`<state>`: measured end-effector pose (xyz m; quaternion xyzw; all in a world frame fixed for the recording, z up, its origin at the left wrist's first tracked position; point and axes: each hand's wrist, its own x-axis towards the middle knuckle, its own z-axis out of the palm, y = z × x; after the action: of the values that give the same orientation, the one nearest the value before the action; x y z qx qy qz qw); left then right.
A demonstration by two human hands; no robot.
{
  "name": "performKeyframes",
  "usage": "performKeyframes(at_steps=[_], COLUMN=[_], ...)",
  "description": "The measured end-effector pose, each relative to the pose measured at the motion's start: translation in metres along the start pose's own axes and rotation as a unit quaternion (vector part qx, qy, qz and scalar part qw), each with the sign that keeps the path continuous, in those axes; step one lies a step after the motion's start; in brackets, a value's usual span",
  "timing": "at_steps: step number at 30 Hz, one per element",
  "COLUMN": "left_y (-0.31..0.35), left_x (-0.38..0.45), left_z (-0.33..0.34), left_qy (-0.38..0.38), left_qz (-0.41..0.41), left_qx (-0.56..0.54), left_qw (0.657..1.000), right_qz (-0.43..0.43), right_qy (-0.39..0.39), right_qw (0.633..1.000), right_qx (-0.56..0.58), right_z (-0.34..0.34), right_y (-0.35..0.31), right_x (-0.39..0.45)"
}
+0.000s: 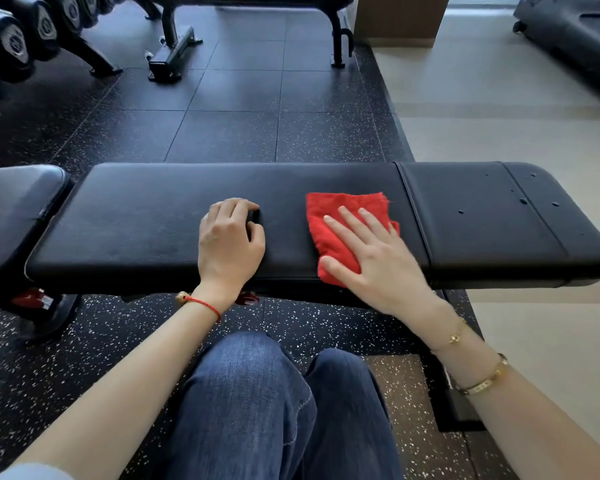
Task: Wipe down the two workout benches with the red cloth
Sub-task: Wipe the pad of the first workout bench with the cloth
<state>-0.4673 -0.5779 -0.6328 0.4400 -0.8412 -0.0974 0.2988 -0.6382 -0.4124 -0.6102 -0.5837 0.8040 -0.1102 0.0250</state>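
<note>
Bench direction: the black padded bench [187, 209] lies crosswise before the seated person, its long axis running left to right; the rounded end on the right has a seam and small holes.
Second bench: another black pad [14, 209] sits just beside the first one's left end, only partly in view.
Cloth position: the red cloth [340, 216] lies flat on the bench top, right of centre, reaching to the near edge.
Cloth look: bright red, folded into a rough rectangle, fuzzy with slightly frayed edges.
Right hand: the right hand [374, 261] presses flat on the cloth, fingers straight and spread, pointing away and to the left.
Left hand: the left hand [231, 237] rests on the bare pad left of the cloth, fingers curled round a small dark object; what it is cannot be told.
Edges: the cloth stops just short of the seam on the right; bare pad lies between the two hands and across the whole left half.
Surroundings: speckled black rubber floor [222, 126] beyond the bench, pale flooring [499, 116] to the right, a dumbbell rack [21, 39] far left.
</note>
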Motion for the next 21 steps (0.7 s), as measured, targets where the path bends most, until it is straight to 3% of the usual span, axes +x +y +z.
performKeyframes(at_steps=[7,12,17,21], left_y=[0.006,0.007,0.004,0.004], left_x=[0.001,0.0,0.0,-0.001], left_z=[-0.001,-0.001,0.0,-0.001], left_qy=[-0.005,-0.004,-0.004,-0.005], left_qz=[-0.007,-0.01,-0.005,-0.005], left_qx=[0.015,0.015,0.008,0.008], left_qw=[1.0,1.0,1.0,1.0], right_qz=[0.109,0.042,-0.056,-0.006], right_qy=[-0.052,-0.067,-0.025,-0.017], right_qw=[0.993,0.996,0.998,1.0], right_qx=[-0.015,-0.045,-0.01,0.01], right_z=[-0.007,0.004,0.011,0.0], right_y=[0.039,-0.011,-0.026,0.021], right_x=[0.084,0.117,0.054,0.046])
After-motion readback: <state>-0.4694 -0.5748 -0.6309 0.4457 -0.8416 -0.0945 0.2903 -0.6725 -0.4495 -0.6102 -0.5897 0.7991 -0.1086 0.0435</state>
